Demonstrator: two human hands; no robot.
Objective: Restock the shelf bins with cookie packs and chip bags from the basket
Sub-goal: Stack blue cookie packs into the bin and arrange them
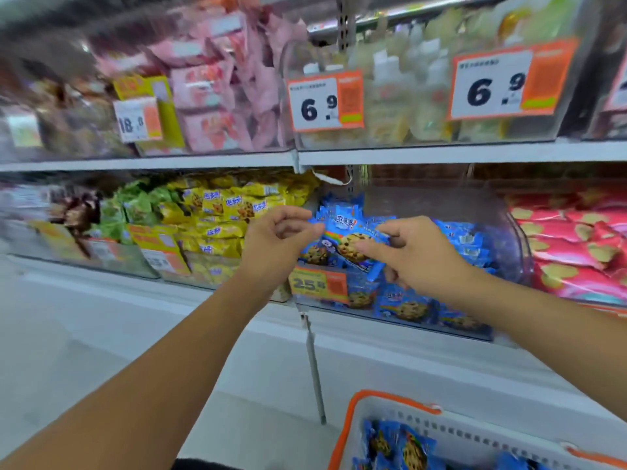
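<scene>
Together, the left hand [274, 245] and right hand [412, 254] pinch opposite ends of a blue cookie pack [351, 240], holding it flat over its matching bin [515, 259], likely to lay it on top, while more wait in the basket [349, 432].

Readable only as price tags: 6.9 on two upper-bin tags [326, 100] and [502, 83], seemingly 18.0 on a blurred tag [137, 119], 25.8 on the blue cookie bin's tag [318, 284].
</scene>
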